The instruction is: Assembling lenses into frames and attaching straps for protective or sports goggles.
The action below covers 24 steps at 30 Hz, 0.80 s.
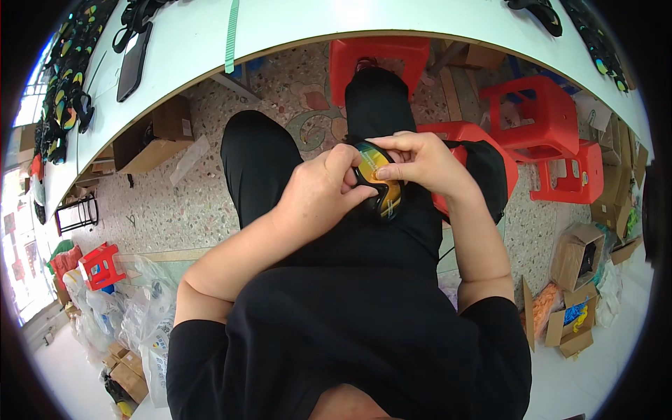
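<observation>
Goggles pinched between both my hands, over my lap

I have the goggles (369, 161) in a two-handed pinch, out in front of me over my thighs (262, 164), nearer my body than the near edge of the white tabletop (301, 31). Whether they touch my leg, I cannot tell. Their long axis runs away from me on a slant: the far end leans to my left, the near end to my right, with the orange mirrored lens (393, 199) facing up.

My left hand (318, 183) closes on the left long edge, thumb near the nose notch. My right hand (423, 164) grips from the other side, fingers at the far end and thumb laid on the lens face. The goggles lie directly between the two, so neither hand is clearly nearer.

On the tabletop, a phone (134, 66) rests by the near edge toward its left corner; a green strip (232, 35) reaches that same edge, to the phone's right.
</observation>
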{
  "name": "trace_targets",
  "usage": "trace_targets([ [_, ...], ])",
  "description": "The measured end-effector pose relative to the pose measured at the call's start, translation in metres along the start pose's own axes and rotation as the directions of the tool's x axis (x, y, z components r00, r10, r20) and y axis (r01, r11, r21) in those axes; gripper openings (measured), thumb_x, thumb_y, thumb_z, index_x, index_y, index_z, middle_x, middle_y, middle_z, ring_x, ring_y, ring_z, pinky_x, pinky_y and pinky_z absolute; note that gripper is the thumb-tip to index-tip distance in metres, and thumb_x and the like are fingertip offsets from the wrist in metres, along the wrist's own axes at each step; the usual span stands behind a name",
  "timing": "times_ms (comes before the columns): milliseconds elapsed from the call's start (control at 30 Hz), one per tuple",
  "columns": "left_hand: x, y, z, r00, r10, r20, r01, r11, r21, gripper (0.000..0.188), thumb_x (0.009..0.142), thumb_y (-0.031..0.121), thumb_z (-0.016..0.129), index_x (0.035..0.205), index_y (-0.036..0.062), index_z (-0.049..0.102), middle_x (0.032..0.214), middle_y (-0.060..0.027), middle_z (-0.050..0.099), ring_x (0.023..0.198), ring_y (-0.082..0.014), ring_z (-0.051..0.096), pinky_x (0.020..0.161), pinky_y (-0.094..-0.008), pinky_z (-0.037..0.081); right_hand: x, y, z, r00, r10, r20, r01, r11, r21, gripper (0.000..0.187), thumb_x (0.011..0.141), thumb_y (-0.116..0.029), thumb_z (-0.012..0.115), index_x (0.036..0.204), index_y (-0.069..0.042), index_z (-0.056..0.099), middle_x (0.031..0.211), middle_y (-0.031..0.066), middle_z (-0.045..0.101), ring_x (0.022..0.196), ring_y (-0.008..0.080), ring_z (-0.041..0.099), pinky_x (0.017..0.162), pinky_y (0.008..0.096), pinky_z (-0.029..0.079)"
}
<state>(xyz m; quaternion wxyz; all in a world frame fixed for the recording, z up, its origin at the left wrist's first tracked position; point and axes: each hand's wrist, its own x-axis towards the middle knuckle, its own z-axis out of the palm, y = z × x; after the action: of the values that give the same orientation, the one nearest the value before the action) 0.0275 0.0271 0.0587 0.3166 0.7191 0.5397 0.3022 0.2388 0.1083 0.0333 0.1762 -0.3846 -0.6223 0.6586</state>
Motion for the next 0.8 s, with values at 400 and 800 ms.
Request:
trace_targets([
  [400, -0.002, -0.049, 0.011, 0.971, 0.213, 0.105, -0.225, 0.968, 0.112, 0.046, 0.076, 0.029, 0.074, 0.109, -0.0016, 0.065, 0.086, -0.0141, 0.062, 0.074, -0.0313, 0.066, 0.067, -0.0369, 0.056, -0.024, 0.031, 0.029, 0.851, -0.403, -0.337, 0.283, 0.892, -0.351, 0.018, 0.080, -0.004, 0.076, 0.097, -0.002, 0.073, 0.085, 0.0080, 0.064, 0.072, 0.0129, 0.061, 0.063, 0.0259, 0.048],
  [800, -0.011, -0.037, 0.029, 0.989, 0.148, 0.022, -0.150, 0.970, 0.190, 0.039, 0.075, 0.028, 0.074, 0.100, -0.0006, 0.065, 0.086, -0.0120, 0.060, 0.071, -0.0282, 0.065, 0.061, -0.0362, 0.055, -0.055, 0.038, 0.050, 0.682, -0.717, -0.147, 0.446, 0.566, -0.694, 0.027, 0.072, -0.005, 0.079, 0.096, 0.001, 0.069, 0.085, 0.0099, 0.061, 0.072, 0.0251, 0.058, 0.063, 0.0335, 0.047],
])
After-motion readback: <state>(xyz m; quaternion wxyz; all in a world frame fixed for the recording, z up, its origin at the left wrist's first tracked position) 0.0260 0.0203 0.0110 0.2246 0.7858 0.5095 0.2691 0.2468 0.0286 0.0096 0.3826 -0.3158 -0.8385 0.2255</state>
